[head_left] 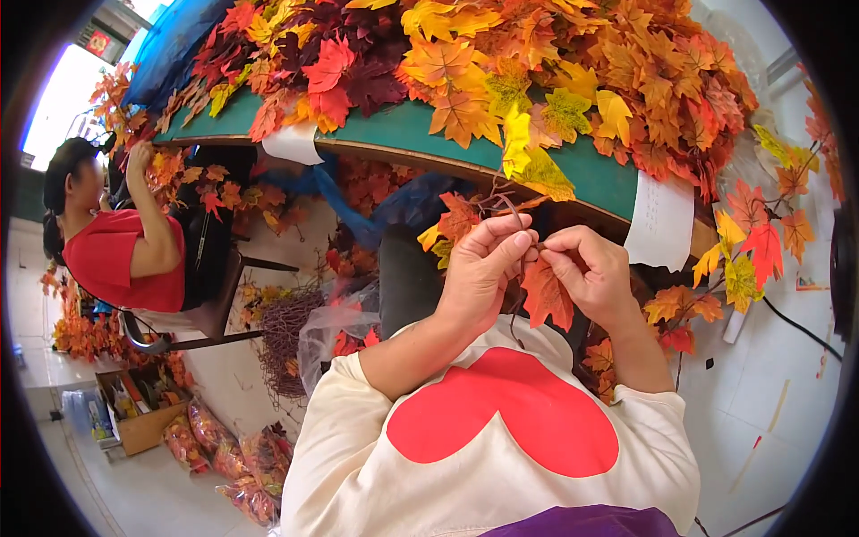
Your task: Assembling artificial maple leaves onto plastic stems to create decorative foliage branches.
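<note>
Orange-red maple leaf (548, 297) (apparently fabric), thin-stemmed.

I get a single view, from the head camera, the left of the pair worn on the head. It looks steeply down my own front, so my chest fills six o'clock and my forearms rise from there to my hands at centre, very near the lens. The fisheye bends the green table (591, 170) edge across twelve o'clock. At nine o'clock it takes in a seated co-worker (116, 242), well apart. No second view overlaps it.
</note>
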`<state>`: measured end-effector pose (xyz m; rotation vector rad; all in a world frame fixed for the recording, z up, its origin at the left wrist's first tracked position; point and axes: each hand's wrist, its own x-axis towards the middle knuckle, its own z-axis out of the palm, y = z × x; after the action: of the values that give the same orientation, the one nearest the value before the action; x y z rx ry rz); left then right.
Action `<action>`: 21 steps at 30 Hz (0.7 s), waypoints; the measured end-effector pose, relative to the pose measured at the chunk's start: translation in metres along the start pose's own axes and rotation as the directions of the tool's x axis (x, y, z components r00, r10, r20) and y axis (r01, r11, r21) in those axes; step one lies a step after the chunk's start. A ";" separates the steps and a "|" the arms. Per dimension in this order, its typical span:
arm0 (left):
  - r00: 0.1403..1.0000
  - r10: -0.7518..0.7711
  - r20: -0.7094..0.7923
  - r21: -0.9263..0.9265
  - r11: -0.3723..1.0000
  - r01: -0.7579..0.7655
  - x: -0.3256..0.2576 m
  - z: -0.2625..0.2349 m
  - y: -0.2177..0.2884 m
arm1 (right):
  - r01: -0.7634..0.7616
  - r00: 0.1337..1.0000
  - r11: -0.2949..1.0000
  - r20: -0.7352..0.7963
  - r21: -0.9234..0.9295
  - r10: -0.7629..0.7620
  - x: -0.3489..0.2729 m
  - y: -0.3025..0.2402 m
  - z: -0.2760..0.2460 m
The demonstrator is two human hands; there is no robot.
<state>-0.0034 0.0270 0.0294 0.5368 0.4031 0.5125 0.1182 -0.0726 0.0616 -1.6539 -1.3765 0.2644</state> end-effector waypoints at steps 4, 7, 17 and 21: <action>0.999 0.037 0.015 0.001 0.999 -0.037 -0.003 0.000 -0.001 | 0.052 0.996 0.999 -0.066 0.001 -0.052 -0.005 0.001 0.005; 0.999 0.042 0.021 0.001 0.999 -0.042 -0.005 -0.001 -0.002 | 0.083 0.992 0.996 -0.091 -0.012 -0.084 -0.008 0.002 0.007; 0.997 0.071 0.024 0.048 0.996 -0.072 -0.007 0.001 -0.004 | 0.107 0.987 0.994 -0.115 -0.037 -0.111 -0.011 0.000 0.006; 0.995 0.099 0.020 0.081 0.992 -0.100 -0.008 0.002 -0.006 | 0.109 0.986 0.993 -0.124 -0.048 -0.114 -0.011 0.000 0.007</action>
<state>-0.0066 0.0177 0.0298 0.6422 0.3845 0.5891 0.1094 -0.0782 0.0536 -1.5926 -1.3807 0.0651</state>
